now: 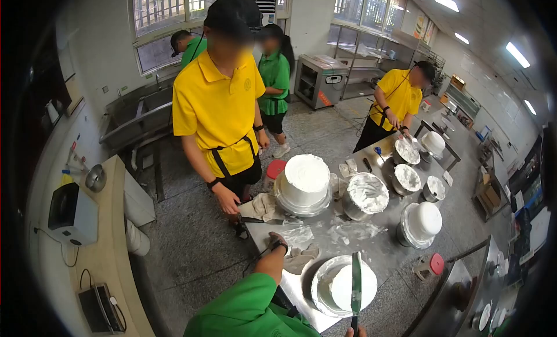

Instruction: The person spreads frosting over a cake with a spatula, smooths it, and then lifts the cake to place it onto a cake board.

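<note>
The right hand [355, 332] is clenched round the handle of a palette knife [355, 282], whose long blade lies across the top of a small white cake [339, 290]. The cake sits on a round stand [318, 286] at the near end of the steel worktop [380, 253]. The work looks like levelling the cream. It should go best with the blade kept nearly flat, light even pressure, and the stand turned under the knife rather than the knife dragged about, so the top does not ridge. The left hand [277, 241] lies at the end of a green sleeve, well away from the cake and just beside a crumpled cloth [303, 257]. Whether it is released or grasping something I cannot tell, as only its back and a wristband show. Of the right hand only the fingertips appear, since the bottom edge cuts off the rest. The blade hides the strip of cream beneath it. Across the worktop a person in a yellow shirt [220, 105] stands by a taller iced cake [304, 180].
</note>
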Motion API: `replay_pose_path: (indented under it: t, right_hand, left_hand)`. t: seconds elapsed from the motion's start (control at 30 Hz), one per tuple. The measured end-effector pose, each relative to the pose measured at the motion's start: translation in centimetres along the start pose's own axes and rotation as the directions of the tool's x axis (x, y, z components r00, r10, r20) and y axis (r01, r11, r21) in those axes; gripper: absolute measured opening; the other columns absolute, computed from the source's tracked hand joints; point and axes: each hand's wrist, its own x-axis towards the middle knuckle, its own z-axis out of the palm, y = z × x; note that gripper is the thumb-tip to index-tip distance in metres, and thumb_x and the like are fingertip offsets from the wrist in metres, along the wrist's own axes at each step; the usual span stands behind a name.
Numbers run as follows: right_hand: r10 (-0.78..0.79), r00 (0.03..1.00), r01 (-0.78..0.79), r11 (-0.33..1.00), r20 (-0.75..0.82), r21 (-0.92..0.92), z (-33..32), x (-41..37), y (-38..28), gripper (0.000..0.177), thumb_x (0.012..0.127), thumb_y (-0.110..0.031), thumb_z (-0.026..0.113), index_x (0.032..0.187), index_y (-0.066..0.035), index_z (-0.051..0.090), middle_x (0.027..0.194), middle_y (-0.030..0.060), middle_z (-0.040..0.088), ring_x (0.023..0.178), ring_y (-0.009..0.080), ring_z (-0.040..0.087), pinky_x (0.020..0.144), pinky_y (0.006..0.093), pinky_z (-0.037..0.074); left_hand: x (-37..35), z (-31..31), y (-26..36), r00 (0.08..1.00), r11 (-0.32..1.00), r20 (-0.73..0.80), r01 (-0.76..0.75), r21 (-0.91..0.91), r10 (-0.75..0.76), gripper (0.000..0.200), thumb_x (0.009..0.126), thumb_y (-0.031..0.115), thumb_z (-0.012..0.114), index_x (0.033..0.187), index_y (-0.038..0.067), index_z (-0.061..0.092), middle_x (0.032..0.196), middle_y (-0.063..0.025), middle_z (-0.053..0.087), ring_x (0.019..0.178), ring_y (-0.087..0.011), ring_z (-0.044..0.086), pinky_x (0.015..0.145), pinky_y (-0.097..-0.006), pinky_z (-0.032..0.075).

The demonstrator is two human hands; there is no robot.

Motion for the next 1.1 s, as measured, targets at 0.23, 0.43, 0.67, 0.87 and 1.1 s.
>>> replay_pose_path:
  t: [0.23,0.43,0.67,0.87,1.1]
  right_hand:
    - [0.010,1.000,-0.008,0.998,0.022,-0.060,-0.8,-1.2,1.0,0.025,0.093,-0.020,0.065,0.084,0.004,0.061,0.061,0.0054,0.046,0.058,0.0129,0.038,0.051,0.0339,0.034]
    - [0.146,0.989,-0.147,0.988,-0.017,-0.052,-2.0,-2.0,3.2,0.029,0.092,-0.021,0.067,0.079,0.004,0.059,0.060,0.0029,0.046,0.058,0.0115,0.038,0.051,0.0335,0.034]
    - [0.048,0.998,-0.051,0.996,-0.043,-0.067,-3.0,-2.1,3.9,0.024,0.093,-0.020,0.066,0.083,0.002,0.062,0.060,0.0052,0.050,0.056,0.0133,0.042,0.052,0.0323,0.037]
    - [0.131,0.991,-0.127,0.981,-0.018,0.147,-2.4,-2.0,8.4,0.025,0.092,-0.021,0.065,0.096,0.003,0.061,0.065,-0.0013,0.051,0.059,0.0064,0.047,0.052,0.0242,0.036]
    - [0.082,0.997,-0.082,0.987,0.002,0.137,-1.9,0.4,7.3,0.025,0.093,-0.020,0.064,0.095,0.004,0.060,0.065,-0.0016,0.050,0.059,0.0062,0.044,0.052,0.0244,0.034]
  left_hand:
    - [-6.8,-5.4,2.1,0.983,0.913,0.026,-0.179,0.368,0.182,0.106,0.074,0.043,0.079,0.150,0.000,0.019,0.146,-0.0179,0.042,0.130,-0.0327,0.048,0.108,-0.0456,0.040]
    - [-3.9,-4.9,0.3,0.947,0.878,0.167,-0.316,0.358,0.273,0.080,0.070,0.044,0.081,0.126,-0.004,0.052,0.131,-0.0226,0.055,0.121,-0.0375,0.054,0.100,-0.0460,0.045]
    - [-8.0,-5.9,-0.3,0.612,0.611,-0.022,-0.788,0.078,0.791,0.033,0.083,0.020,0.071,0.108,0.000,0.064,0.098,-0.0165,0.070,0.094,-0.0312,0.068,0.081,-0.0387,0.052]
    - [-10.6,-11.0,4.1,0.555,0.516,0.007,-0.768,-0.379,0.832,0.028,0.088,0.022,0.071,0.104,-0.002,0.065,0.092,-0.0090,0.071,0.087,-0.0136,0.064,0.078,-0.0309,0.050]
    - [-16.7,-19.8,14.8,0.300,0.293,-0.068,-0.951,-0.099,0.951,0.023,0.084,0.015,0.072,0.101,0.000,0.069,0.089,-0.0140,0.071,0.075,-0.0219,0.067,0.069,-0.0331,0.050]
